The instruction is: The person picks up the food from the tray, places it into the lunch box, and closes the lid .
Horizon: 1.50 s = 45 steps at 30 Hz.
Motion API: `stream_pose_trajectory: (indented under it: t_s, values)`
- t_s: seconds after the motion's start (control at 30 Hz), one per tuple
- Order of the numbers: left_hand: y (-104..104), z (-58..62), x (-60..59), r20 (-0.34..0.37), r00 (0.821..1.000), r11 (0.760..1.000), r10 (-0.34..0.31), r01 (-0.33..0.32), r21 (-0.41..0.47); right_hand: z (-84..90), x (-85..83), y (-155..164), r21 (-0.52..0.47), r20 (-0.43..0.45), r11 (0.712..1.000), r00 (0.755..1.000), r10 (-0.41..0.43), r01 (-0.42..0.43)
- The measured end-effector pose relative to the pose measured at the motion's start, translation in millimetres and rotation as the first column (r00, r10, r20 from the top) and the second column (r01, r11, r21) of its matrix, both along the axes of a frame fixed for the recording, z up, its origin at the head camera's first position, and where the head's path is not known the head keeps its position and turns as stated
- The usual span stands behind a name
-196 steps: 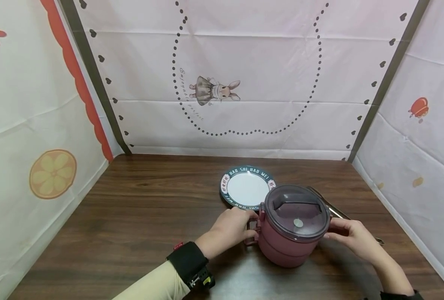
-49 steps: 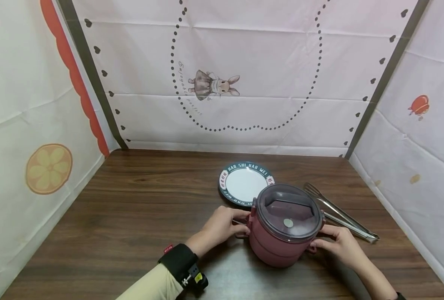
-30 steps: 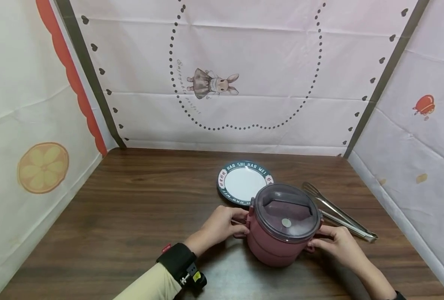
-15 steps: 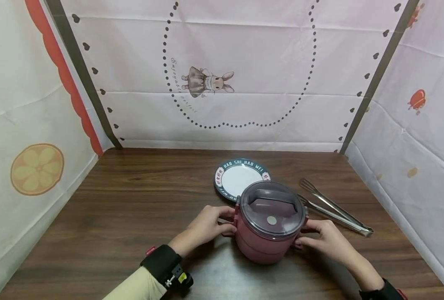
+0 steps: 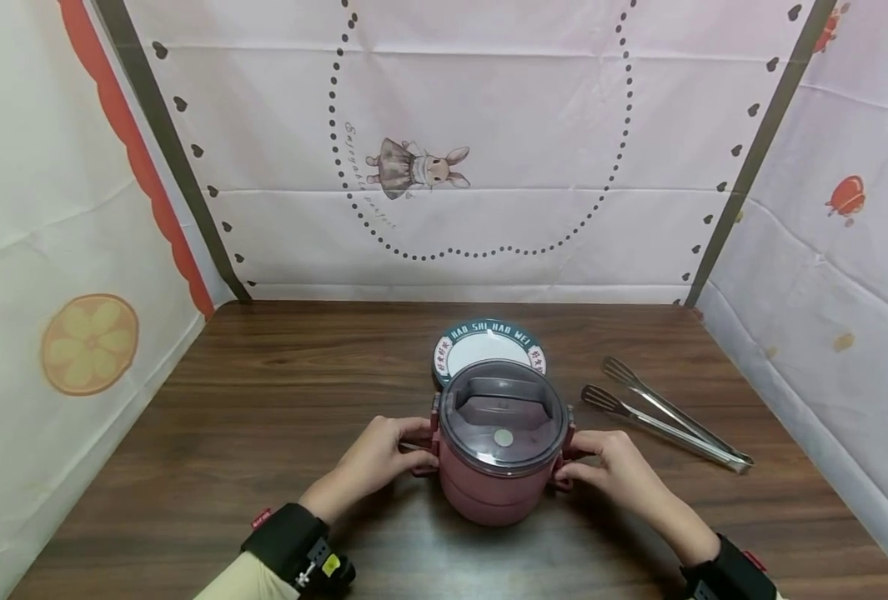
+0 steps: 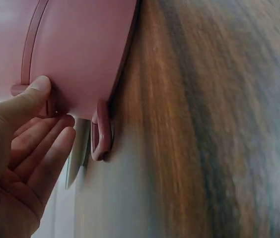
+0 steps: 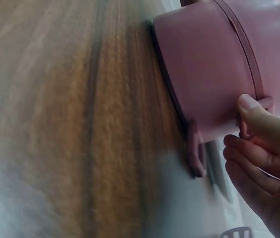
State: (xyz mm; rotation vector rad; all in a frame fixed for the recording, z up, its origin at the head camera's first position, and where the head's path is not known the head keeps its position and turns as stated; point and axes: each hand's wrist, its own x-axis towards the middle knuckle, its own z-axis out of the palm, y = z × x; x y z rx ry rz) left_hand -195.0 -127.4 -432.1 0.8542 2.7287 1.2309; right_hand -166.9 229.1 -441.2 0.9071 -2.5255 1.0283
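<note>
- Dark wood counter (image 5: pixel 263 417) inside a booth of pale printed cloth walls (image 5: pixel 489 125): that is the setting, and the work sits near the front edge
- Left hand (image 5: pixel 372 462) has its fingers (image 6: pixel 40 144) curled at the side clasp of the pink stacked lunch box (image 5: pixel 499 475), thumb pressed on the box wall just above the clasp; nothing is lifted
- Right hand (image 5: pixel 616 471) mirrors it at 3 o'clock of the box, fingers (image 7: pixel 249 158) hooked at the clasp there, thumb on the wall
- Since half a second ago the box has slid leftward with both hands, and now stands at the middle of the counter, right in front of the person; I judge the repositioning about finished, with the hands already placed on the clasps
- Smoky clear lid (image 5: pixel 502 417) sits closed on top
- White plate (image 5: pixel 489 346) with a dark lettered rim lies at 12 o'clock, partly hidden behind the box
- Metal tongs (image 5: pixel 664 417) lie at 2 o'clock, now well apart from the box
</note>
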Motion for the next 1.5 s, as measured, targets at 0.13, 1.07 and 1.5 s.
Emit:
stream_pose_trajectory:
  t_s: [0.13,1.07,1.5]
  values:
    - [3.0,-3.3,-1.8,0.004,0.999,0.999,-0.032,0.032,0.031,-2.8,4.5,1.3,-0.075,0.073,0.997,0.997,-0.025,0.031]
    - [-23.1,-0.3,12.2,0.11,0.99,0.991,-0.084,0.072,0.111,-2.9,-5.4,-23.1,-0.08,0.079,0.996,0.996,0.031,-0.025]
    - [-19.9,-1.1,16.5,0.115,0.992,0.993,-0.06,0.048,0.106,-11.3,2.0,-30.4,-0.138,0.147,0.99,0.989,-0.016,0.036]
